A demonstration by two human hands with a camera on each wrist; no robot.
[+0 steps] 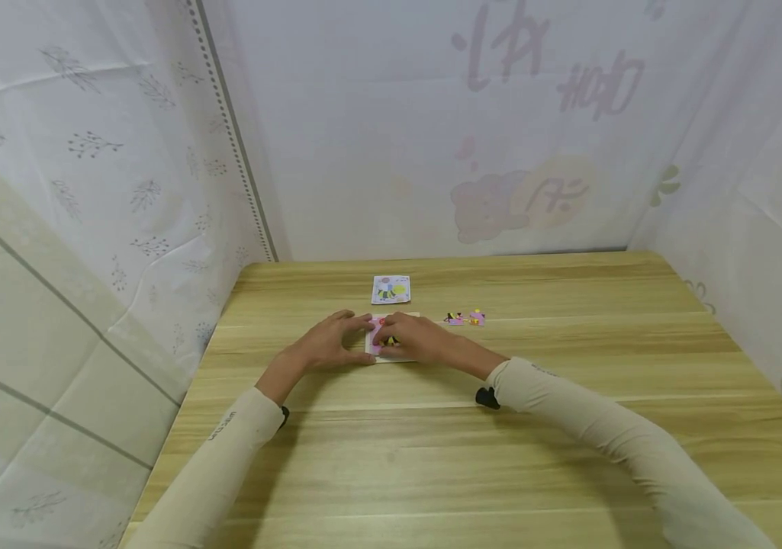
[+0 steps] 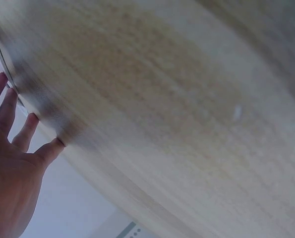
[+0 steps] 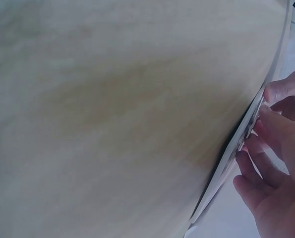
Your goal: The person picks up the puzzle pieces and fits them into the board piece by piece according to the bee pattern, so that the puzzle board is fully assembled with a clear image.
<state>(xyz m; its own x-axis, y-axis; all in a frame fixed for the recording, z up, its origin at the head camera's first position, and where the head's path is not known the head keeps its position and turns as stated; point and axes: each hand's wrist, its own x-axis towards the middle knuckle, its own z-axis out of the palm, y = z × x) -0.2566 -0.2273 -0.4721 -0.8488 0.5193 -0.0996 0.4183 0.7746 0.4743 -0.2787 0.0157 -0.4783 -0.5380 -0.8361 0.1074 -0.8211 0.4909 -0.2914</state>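
A small puzzle board [image 1: 400, 359] with a pale border and a pink picture lies flat on the table. Along its left side rests my left hand [image 1: 327, 341], thumb at the near corner and fingers at the far part of the edge; in the left wrist view those fingers [image 2: 7, 111] look extended. My right hand [image 1: 418, 338] is over the board, its bent fingertips touching the pink picture. A yellow-and-black patch shows between thumb and fingers; whether they pinch a piece is hidden. The right wrist view has the right hand [image 3: 273, 163] against the board's edge.
Loose pink puzzle pieces [image 1: 476, 317] with yellow and black parts lie right of the board. Behind it is a square card [image 1: 391, 290] with a bee picture. The wooden table [image 1: 377, 457] meets patterned cloth walls [image 1: 363, 152] at the back and sides.
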